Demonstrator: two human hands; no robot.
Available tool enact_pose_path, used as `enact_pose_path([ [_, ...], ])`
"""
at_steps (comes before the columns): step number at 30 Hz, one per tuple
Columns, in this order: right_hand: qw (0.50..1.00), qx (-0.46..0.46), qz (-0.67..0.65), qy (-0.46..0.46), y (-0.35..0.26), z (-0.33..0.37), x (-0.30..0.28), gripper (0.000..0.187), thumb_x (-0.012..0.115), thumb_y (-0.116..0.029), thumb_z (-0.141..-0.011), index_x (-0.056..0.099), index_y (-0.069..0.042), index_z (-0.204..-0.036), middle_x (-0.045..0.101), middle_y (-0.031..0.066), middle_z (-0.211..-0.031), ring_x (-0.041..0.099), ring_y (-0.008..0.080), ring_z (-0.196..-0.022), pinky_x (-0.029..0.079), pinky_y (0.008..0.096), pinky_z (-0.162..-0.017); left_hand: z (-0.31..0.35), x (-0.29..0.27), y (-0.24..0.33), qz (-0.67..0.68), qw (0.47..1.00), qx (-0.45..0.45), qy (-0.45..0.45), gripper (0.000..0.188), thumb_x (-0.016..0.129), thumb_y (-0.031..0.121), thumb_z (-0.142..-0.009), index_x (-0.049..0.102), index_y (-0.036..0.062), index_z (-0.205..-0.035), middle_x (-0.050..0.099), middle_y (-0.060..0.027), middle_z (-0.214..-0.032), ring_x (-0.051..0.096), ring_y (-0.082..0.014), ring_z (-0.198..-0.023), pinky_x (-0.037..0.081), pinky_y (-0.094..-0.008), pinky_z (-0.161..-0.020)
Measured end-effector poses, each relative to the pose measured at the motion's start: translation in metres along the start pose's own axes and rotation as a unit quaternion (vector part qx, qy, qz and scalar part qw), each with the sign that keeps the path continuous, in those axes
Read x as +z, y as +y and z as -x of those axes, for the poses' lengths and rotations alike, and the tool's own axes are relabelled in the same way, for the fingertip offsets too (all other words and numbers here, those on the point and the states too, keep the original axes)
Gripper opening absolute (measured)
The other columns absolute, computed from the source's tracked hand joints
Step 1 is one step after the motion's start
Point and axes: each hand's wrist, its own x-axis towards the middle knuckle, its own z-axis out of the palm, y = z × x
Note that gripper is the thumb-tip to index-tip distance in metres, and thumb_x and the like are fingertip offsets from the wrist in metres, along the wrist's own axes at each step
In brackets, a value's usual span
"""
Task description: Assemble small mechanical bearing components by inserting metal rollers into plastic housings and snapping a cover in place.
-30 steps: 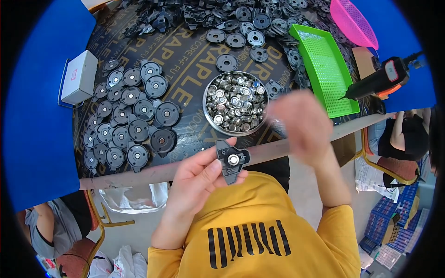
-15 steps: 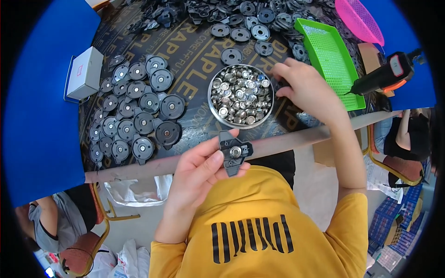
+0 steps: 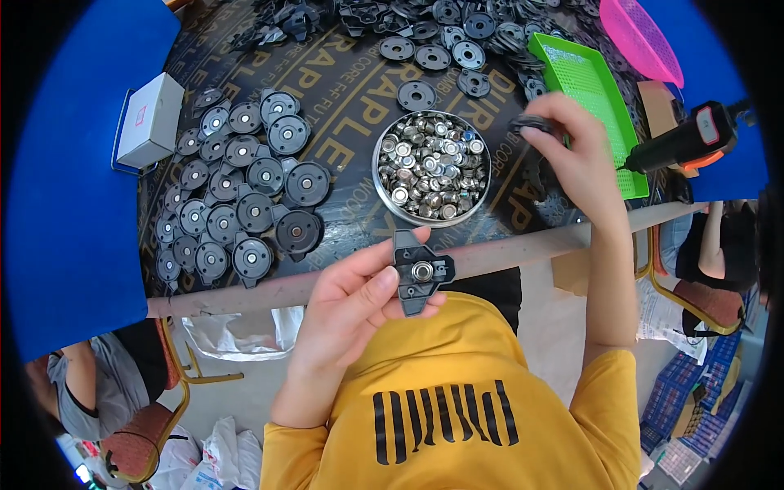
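Observation:
My left hand (image 3: 351, 298) is closed on a black plastic part (image 3: 406, 294) with angular wings and a silver metal button (image 3: 422, 271) seated at its middle. Above the table's right side, my right hand (image 3: 576, 155) pinches a dark round plastic disc (image 3: 532, 123), seen nearly edge-on. Between the hands stands a round metal tin (image 3: 380, 192) full of small silver metal buttons (image 3: 433, 167). A flat black disc with a centre hole (image 3: 416, 95) lies just beyond the tin.
Several black parts with metal centres (image 3: 256, 211) spread over the table's left. Heaps of loose black parts (image 3: 359, 16) lie at the back. A green tray (image 3: 588, 82), pink basket (image 3: 645, 41) and black electric screwdriver (image 3: 678, 143) are at right. A white box (image 3: 151, 122) stands left.
My right hand has moved right and slightly away from the tin, and the dark disc now shows in its fingers. My left hand still holds the winged part in nearly the same place.

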Motion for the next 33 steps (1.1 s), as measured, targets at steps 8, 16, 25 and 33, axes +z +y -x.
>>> enact_pose_path([
  [8,0.857,0.108,-0.488,-0.127,-0.051,0.040,0.011,0.037,0.044,0.008,-0.087,0.052,-0.001,-0.121,0.047,0.0060,-0.110,0.053,0.0104,-0.094,0.047,0.0222,-0.076,-0.001,-0.006,-0.002,0.006,1.000,-0.021,-0.008,0.043,0.043,0.012,-0.096,0.035,-0.0056,-0.134,0.056,-0.0185,-0.119,0.063,-0.0237,-0.093,0.053,-0.0327,-0.081],
  [16,0.931,0.080,-0.356,0.011,-0.062,0.041,0.015,0.025,0.057,0.008,-0.078,0.064,0.000,-0.101,0.061,0.0033,-0.090,0.056,0.0096,-0.089,0.044,0.0227,-0.079,-0.002,-0.003,-0.001,0.000,1.000,-0.031,0.000,0.042,0.044,0.012,-0.096,0.036,-0.0052,-0.134,0.057,-0.0172,-0.117,0.063,-0.0224,-0.092,0.053,-0.0324,-0.080],
  [25,0.940,-0.061,-0.335,-0.003,-0.055,0.051,0.013,0.018,0.061,-0.002,-0.080,0.065,0.005,-0.096,0.061,0.0139,-0.101,0.062,0.0216,-0.086,0.049,0.0293,-0.075,-0.004,0.005,-0.003,-0.024,0.998,-0.034,0.046,0.046,0.045,0.015,-0.095,0.035,-0.0103,-0.132,0.058,-0.0232,-0.112,0.064,-0.0256,-0.084,0.054,-0.0305,-0.070],
  [33,0.942,-0.272,-0.196,-0.005,-0.061,0.057,0.026,0.024,0.067,-0.007,-0.072,0.070,-0.005,-0.096,0.063,0.0124,-0.101,0.062,0.0309,-0.091,0.053,0.0361,-0.075,-0.002,0.004,-0.006,0.002,0.999,-0.023,0.034,0.043,0.047,0.014,-0.094,0.040,-0.0093,-0.129,0.057,-0.0192,-0.115,0.063,-0.0253,-0.092,0.055,-0.0321,-0.075],
])
